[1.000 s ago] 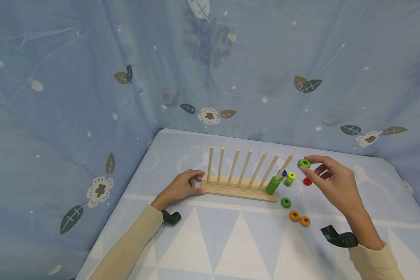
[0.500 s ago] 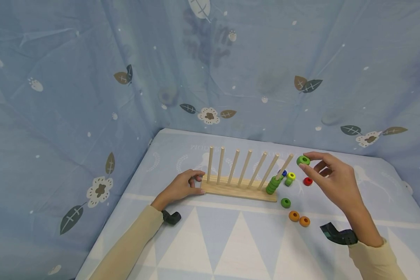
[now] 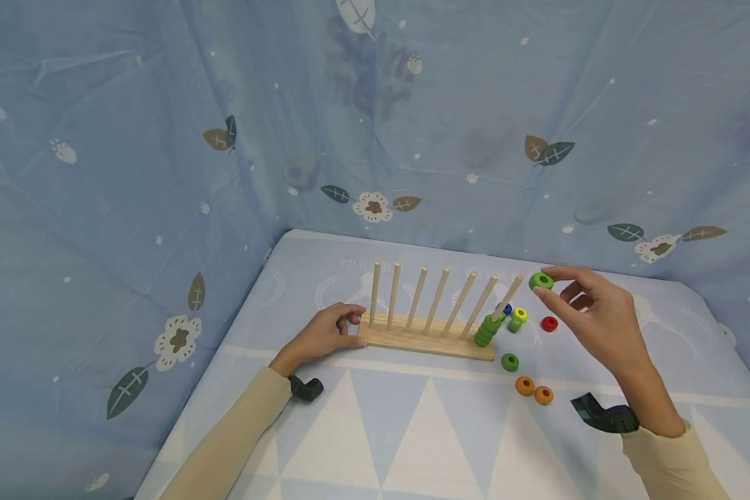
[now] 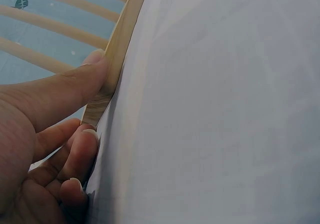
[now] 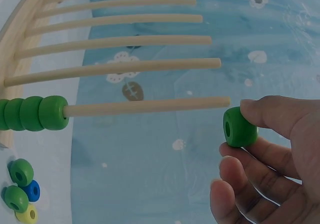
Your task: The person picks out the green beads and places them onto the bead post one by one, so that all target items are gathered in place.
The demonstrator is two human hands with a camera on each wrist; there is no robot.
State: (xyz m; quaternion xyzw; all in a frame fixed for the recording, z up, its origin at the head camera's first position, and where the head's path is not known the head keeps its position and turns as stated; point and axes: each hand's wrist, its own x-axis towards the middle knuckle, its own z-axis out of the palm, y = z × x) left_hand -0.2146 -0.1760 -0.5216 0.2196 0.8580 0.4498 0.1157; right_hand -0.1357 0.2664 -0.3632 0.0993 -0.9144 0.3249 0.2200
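A wooden rack with a row of upright pegs stands on the table. My left hand grips the left end of its base, thumb on the front edge in the left wrist view. Several green beads are stacked at the bottom of the rightmost peg; the other pegs are bare. My right hand pinches another green bead between thumb and index finger. That bead is just off the tip of the rightmost peg, its hole facing roughly toward the tip in the right wrist view.
Right of the rack lie a loose green bead, two orange beads, and a red bead. A yellow bead, a green one and a blue bead cluster behind the stacked peg. Patterned blue cloth hangs behind the table.
My right hand has risen slightly with the green bead, which has shifted a little left toward the rightmost peg's tip. The left hand and the rack have stayed put.
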